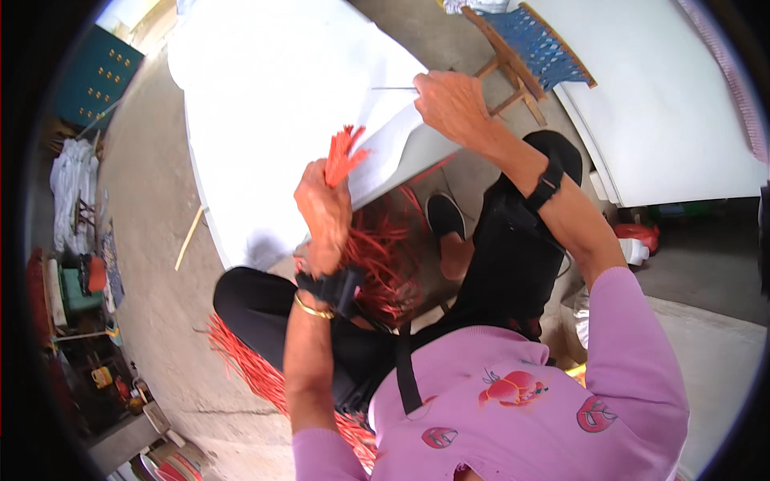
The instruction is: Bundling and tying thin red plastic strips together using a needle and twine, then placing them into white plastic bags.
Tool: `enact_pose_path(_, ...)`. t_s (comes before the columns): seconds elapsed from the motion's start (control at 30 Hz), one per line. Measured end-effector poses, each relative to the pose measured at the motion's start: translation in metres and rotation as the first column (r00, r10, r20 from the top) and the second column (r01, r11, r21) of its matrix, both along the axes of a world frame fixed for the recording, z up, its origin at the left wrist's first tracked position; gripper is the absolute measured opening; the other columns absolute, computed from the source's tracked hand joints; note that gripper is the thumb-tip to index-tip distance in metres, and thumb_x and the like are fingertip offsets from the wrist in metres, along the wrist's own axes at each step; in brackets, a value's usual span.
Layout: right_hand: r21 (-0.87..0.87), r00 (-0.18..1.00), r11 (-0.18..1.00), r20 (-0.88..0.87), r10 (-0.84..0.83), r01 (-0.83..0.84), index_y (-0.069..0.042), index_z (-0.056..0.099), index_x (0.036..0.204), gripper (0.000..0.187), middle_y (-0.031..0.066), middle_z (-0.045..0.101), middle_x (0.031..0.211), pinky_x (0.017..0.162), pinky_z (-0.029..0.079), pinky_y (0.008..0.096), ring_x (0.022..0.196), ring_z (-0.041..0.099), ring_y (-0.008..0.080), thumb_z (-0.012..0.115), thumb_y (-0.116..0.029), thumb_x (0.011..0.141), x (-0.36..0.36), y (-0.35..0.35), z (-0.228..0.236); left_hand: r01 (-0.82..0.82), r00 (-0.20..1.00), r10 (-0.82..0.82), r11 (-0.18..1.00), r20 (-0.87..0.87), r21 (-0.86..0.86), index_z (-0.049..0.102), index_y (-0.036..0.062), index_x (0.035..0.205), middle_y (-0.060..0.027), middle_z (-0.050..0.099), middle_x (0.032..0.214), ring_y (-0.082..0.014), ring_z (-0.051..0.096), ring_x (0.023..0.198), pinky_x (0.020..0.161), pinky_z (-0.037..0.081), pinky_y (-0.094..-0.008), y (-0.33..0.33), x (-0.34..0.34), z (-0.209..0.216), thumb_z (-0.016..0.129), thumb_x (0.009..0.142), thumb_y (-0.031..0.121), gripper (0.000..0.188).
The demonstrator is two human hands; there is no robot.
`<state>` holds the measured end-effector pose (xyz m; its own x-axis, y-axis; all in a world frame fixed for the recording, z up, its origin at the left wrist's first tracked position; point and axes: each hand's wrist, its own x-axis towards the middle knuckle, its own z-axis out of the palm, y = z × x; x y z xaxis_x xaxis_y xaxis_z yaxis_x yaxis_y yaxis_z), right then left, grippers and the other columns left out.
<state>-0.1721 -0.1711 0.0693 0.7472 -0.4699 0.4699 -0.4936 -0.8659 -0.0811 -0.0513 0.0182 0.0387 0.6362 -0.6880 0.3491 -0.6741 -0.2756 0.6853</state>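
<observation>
My left hand (322, 210) is closed around a bunch of red strands (343, 157), their short ends sticking up above the fist. Farther away and to the right, my right hand (453, 103) pinches a thin, dark, needle-like rod (393, 88) that points left over the white-covered surface (281, 104). The rod is too slight for me to make out its exact kind. Below my left wrist, loose red strands (385, 260) hang in a tangle between my knees. Whether they join the bunch in my fist is hidden.
A stool with a blue woven seat (533, 50) stands at the far right beside a large white panel (666, 104). More red strands (253, 377) lie by my left leg. A pale stick (189, 237) rests on the concrete floor (152, 200). Clutter lines the left side.
</observation>
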Motion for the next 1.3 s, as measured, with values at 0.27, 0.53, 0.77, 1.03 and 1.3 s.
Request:
enact_pose_path(0.27,-0.025,0.905,0.95,0.297,0.304,-0.311,-0.007,0.051,0.078,0.013,0.0103,0.057,0.071,0.052,0.044,0.041,0.067,0.058,0.029,0.059,-0.012,0.069,-0.014,0.01,0.016,-0.198,0.919,0.138,0.972,0.37,0.129,0.057,0.0073,0.092,-0.0105,0.061,0.09,-0.0341,0.059,0.065,0.059,0.048,-0.0412,-0.051,-0.04,0.043,0.061,0.076,0.009,0.016)
enact_pose_path(0.53,0.351,0.877,0.91,0.48,0.026,-0.219,-0.004,0.052,0.085,0.018,0.0107,0.059,0.067,0.055,0.043,0.0372,0.061,0.059,0.0279,0.062,-0.005,0.069,0.001,0.018,0.006,-0.175,0.984,0.169,0.862,-0.057,-0.475,0.055,0.0008,0.076,-0.0066,0.046,0.057,-0.0135,0.041,0.051,0.048,0.038,-0.0318,-0.061,-0.017,0.033,0.06,0.083,0.014,0.016)
enact_pose_path(0.77,0.645,0.869,0.637,0.489,0.08,-0.422,-0.001,0.052,0.088,0.019,0.0133,0.058,0.066,0.055,0.043,0.0353,0.059,0.056,0.0251,0.06,-0.006,0.071,0.032,0.047,-0.003,-0.45,0.597,-0.052,0.804,-0.801,-0.388,0.051,0.0063,0.078,0.0028,0.039,0.053,-0.0064,0.033,0.039,0.036,0.024,-0.023,-0.05,-0.011,0.033,0.057,0.086,0.031,0.026)
enact_pose_path(1.03,0.545,0.851,0.704,0.499,0.163,-0.455,-0.001,0.055,0.09,0.023,0.015,0.062,0.071,0.061,0.046,0.0382,0.066,0.06,0.0306,0.06,-0.014,0.071,0.045,0.059,0.0,-0.371,0.81,-0.015,0.762,-0.587,-0.531,0.047,0.006,0.065,0.0043,0.042,0.058,-0.006,0.034,0.048,0.043,0.027,-0.0237,-0.042,-0.015,0.016,0.062,0.081,0.013,0.023)
enact_pose_path(1.3,0.403,0.886,0.813,0.376,0.272,-0.421,-0.002,0.054,0.062,0.03,0.0138,0.045,0.052,0.047,0.034,0.0393,0.049,0.045,0.0302,0.059,-0.025,0.081,0.025,0.031,0.0,-0.476,0.838,0.106,0.623,-0.536,-0.621,0.051,0.0047,0.069,0.0032,0.043,0.057,-0.0048,0.034,0.044,0.04,0.025,-0.0213,-0.033,-0.007,-0.003,0.061,0.077,0.0,0.014)
